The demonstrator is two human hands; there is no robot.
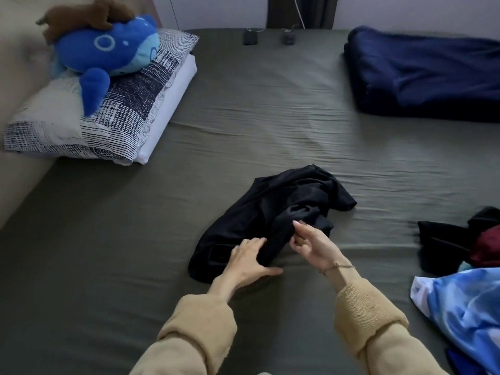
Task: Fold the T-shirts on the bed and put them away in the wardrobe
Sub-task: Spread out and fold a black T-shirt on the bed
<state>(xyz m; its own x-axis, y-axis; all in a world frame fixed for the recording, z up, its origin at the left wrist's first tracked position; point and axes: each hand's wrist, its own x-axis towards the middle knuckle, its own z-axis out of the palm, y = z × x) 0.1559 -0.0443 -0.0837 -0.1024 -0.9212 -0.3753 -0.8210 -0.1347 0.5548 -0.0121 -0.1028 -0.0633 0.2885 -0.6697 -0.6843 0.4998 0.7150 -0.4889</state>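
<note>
Shirt: black T-shirt (273, 212) is lying crumpled on the bed (243, 125), near its front edge and about midway across, right before the person.
Left hand: left hand (249, 257) is resting on the shirt's near edge, fingers fairly straight and spread over the cloth, thumb stretching out along the sheet.
Right hand: right hand (311, 244) is hovering at the shirt's near right side, palm turned inward, fingers loosely curled with fingertips touching or just short of the cloth; whether it is pinching any cloth I cannot tell.
Sleeves: tan sleeves (370, 312) are covering both forearms; a thin bracelet (338, 265) is sitting on the right wrist.
Pile: more clothes (460, 266), black, maroon and blue-and-white, are lying at the bed's right edge, well apart from the shirt.
Blanket: folded navy blanket (427, 74) is lying at the far right.
Pillows: stacked pillows (108, 109) are sitting at the far left, carrying a blue plush (108, 50).
</note>
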